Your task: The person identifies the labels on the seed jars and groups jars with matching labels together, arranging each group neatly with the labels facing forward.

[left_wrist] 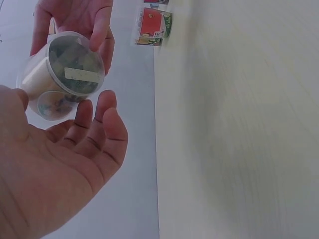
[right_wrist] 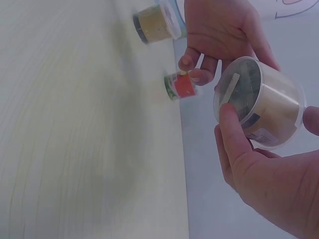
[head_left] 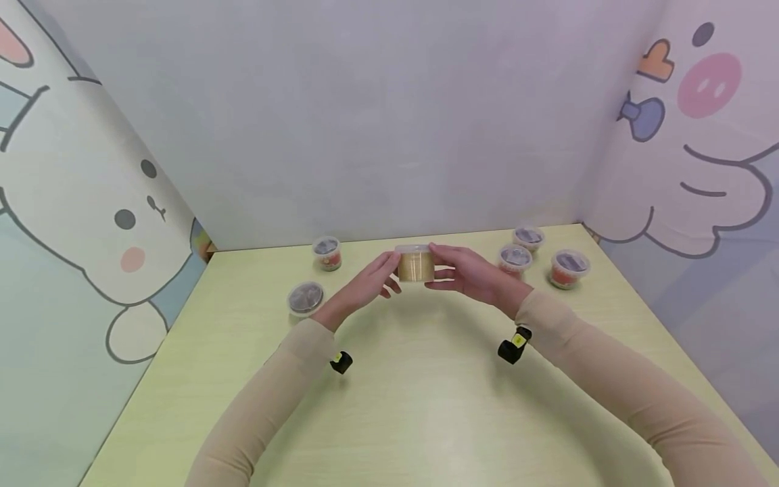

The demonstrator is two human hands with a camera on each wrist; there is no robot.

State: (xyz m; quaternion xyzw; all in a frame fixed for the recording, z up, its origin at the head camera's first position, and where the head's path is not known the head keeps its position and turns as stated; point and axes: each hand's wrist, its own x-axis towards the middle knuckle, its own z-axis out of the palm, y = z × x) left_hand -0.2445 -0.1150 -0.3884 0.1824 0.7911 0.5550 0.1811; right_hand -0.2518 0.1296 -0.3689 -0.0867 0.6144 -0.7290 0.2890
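Note:
Both hands hold up a clear round plastic tub [head_left: 416, 264] with a tan-gold band around its side, above the far part of the table. My left hand [head_left: 368, 279] grips its left side, thumb near the lid and fingers curled lower down. On the other side, my right hand [head_left: 471, 272] has its thumb by the lid and its fingers around the lower part. The right wrist view shows a right fingertip pressing the dark, see-through base of the tub [right_wrist: 276, 107], where a pale strip is visible.
Two lidded tubs stand left: one red-labelled [head_left: 328, 257] near the back edge, another [head_left: 305, 297] partly behind the left forearm. At right are three more: a rear tub [head_left: 528, 237], one [head_left: 514, 257] beside the right hand, and a red-labelled one [head_left: 569, 270]. A wall [head_left: 389, 122] rises behind.

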